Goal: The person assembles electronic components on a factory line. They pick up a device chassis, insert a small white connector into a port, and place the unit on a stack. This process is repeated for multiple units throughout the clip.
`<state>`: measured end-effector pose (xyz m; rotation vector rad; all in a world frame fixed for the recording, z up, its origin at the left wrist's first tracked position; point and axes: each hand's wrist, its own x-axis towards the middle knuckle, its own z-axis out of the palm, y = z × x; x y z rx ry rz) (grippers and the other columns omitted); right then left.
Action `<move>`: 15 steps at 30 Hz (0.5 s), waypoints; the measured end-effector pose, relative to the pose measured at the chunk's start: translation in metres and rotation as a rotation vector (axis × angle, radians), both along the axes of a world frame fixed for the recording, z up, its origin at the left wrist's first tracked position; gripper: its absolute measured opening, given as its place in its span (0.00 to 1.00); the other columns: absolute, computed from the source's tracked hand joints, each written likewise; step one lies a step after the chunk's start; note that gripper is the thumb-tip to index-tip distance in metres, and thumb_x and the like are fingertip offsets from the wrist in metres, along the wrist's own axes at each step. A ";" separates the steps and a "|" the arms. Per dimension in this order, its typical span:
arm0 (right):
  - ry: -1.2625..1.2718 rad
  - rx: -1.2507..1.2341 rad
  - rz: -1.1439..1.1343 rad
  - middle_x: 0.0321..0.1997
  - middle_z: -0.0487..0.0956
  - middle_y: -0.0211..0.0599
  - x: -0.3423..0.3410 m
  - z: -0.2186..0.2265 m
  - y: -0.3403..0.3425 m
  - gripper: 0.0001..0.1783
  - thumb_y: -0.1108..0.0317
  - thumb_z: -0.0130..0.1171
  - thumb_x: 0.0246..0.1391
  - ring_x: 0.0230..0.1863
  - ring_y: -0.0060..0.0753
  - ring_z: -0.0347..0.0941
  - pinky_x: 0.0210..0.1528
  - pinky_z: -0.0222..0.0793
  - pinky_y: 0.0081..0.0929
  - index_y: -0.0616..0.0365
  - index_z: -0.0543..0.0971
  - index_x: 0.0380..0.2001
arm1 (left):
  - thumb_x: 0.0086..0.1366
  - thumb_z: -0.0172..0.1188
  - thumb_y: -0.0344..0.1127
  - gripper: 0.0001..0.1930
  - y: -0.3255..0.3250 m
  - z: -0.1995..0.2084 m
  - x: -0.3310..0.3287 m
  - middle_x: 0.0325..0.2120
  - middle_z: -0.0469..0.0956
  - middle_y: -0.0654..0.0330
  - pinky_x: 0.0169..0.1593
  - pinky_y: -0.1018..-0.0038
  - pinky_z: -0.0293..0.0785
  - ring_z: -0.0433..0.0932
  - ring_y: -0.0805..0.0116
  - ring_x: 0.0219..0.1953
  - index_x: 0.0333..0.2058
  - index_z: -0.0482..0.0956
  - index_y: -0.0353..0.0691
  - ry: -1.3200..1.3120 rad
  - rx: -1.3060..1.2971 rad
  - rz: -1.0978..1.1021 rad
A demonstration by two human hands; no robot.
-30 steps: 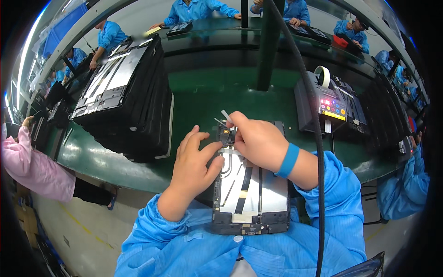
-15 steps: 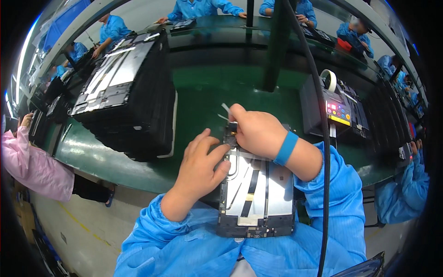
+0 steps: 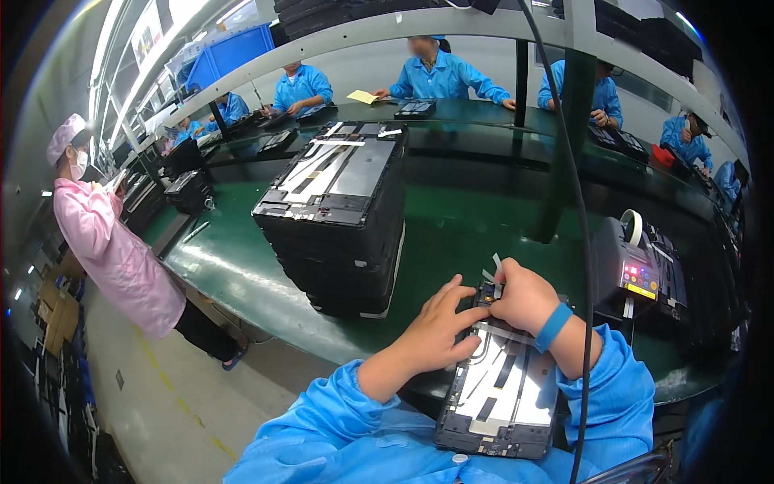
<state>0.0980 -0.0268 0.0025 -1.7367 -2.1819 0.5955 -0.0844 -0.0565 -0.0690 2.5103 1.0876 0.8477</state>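
At the near edge of the green counter, the right hand pinches a pale strip at the flat device's far end; the left hand, fingers loosely spread, touches that end. Leftward, a tall panel stack crowds that edge. A black cable hangs before the right sleeve; farther right stands a tape dispenser.

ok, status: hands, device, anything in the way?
Left hand spread, at far end of device. Right hand there too, pale strip by it. Black cable crosses view, right of device.
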 end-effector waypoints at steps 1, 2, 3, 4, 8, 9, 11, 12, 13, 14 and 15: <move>0.020 -0.004 0.005 0.29 0.79 0.45 0.003 -0.003 0.000 0.19 0.66 0.63 0.39 0.33 0.47 0.77 0.37 0.70 0.36 0.59 0.71 0.36 | 0.53 0.58 0.39 0.23 0.001 0.000 0.000 0.55 0.62 0.45 0.64 0.51 0.52 0.50 0.39 0.65 0.50 0.75 0.45 0.000 0.007 -0.001; 0.114 -0.014 0.043 0.27 0.78 0.44 0.008 -0.007 0.003 0.16 0.67 0.63 0.41 0.31 0.44 0.76 0.36 0.70 0.35 0.59 0.72 0.34 | 0.53 0.58 0.39 0.23 0.002 -0.001 0.001 0.55 0.61 0.45 0.64 0.50 0.51 0.49 0.39 0.65 0.50 0.75 0.46 0.000 0.013 -0.002; 0.209 -0.024 0.081 0.26 0.78 0.43 0.016 -0.013 0.006 0.14 0.67 0.62 0.43 0.29 0.42 0.76 0.34 0.70 0.33 0.59 0.72 0.33 | 0.52 0.58 0.39 0.23 0.003 -0.002 0.001 0.56 0.61 0.45 0.64 0.50 0.51 0.48 0.38 0.66 0.49 0.76 0.47 0.000 0.020 -0.004; 0.302 -0.034 0.122 0.24 0.77 0.41 0.022 -0.017 0.009 0.12 0.68 0.61 0.44 0.27 0.39 0.76 0.32 0.69 0.32 0.59 0.72 0.32 | 0.52 0.58 0.40 0.23 0.003 -0.002 0.002 0.56 0.60 0.46 0.64 0.49 0.51 0.47 0.37 0.66 0.49 0.76 0.47 -0.006 0.017 -0.004; 0.469 -0.075 0.160 0.22 0.76 0.37 0.035 -0.014 0.005 0.05 0.70 0.57 0.52 0.24 0.30 0.74 0.27 0.68 0.28 0.59 0.74 0.29 | 0.52 0.58 0.40 0.23 0.005 -0.006 0.001 0.58 0.58 0.46 0.64 0.48 0.49 0.44 0.36 0.66 0.49 0.76 0.49 -0.028 -0.013 -0.003; 0.406 -0.073 0.224 0.22 0.76 0.37 0.035 -0.007 0.001 0.05 0.69 0.57 0.51 0.24 0.31 0.74 0.28 0.68 0.28 0.59 0.75 0.29 | 0.52 0.58 0.40 0.23 0.005 -0.008 0.001 0.58 0.57 0.46 0.64 0.48 0.48 0.43 0.36 0.66 0.49 0.76 0.50 -0.034 -0.024 -0.003; 0.281 -0.069 0.342 0.22 0.77 0.38 0.033 0.003 -0.004 0.05 0.69 0.57 0.51 0.25 0.33 0.74 0.29 0.69 0.29 0.59 0.75 0.29 | 0.53 0.58 0.41 0.22 0.006 -0.011 0.001 0.58 0.57 0.46 0.64 0.48 0.49 0.43 0.36 0.66 0.49 0.76 0.48 -0.049 -0.019 -0.009; 0.206 -0.039 0.386 0.24 0.77 0.40 0.031 0.004 -0.004 0.05 0.68 0.57 0.50 0.27 0.39 0.75 0.32 0.70 0.33 0.58 0.76 0.28 | 0.54 0.57 0.41 0.22 0.007 -0.012 0.001 0.58 0.57 0.46 0.64 0.48 0.49 0.44 0.37 0.67 0.49 0.76 0.47 -0.056 -0.016 -0.012; 0.144 -0.002 0.413 0.25 0.77 0.40 0.028 0.003 -0.003 0.06 0.67 0.57 0.49 0.28 0.41 0.75 0.33 0.70 0.34 0.57 0.76 0.28 | 0.54 0.57 0.41 0.22 0.007 -0.012 0.000 0.58 0.57 0.46 0.64 0.48 0.49 0.43 0.36 0.67 0.49 0.76 0.47 -0.060 -0.021 -0.014; 0.081 0.035 0.440 0.25 0.77 0.41 0.026 0.001 -0.001 0.06 0.66 0.57 0.49 0.30 0.43 0.75 0.34 0.70 0.35 0.57 0.76 0.28 | 0.54 0.57 0.41 0.22 0.007 -0.013 0.000 0.58 0.57 0.46 0.64 0.48 0.49 0.43 0.36 0.67 0.49 0.75 0.46 -0.063 -0.027 -0.015; 0.019 0.072 0.467 0.26 0.77 0.42 0.023 0.000 0.000 0.06 0.66 0.57 0.49 0.31 0.45 0.75 0.35 0.70 0.37 0.57 0.76 0.28 | 0.54 0.57 0.41 0.22 0.006 -0.013 0.000 0.58 0.57 0.47 0.64 0.48 0.49 0.43 0.36 0.67 0.49 0.75 0.46 -0.067 -0.032 -0.016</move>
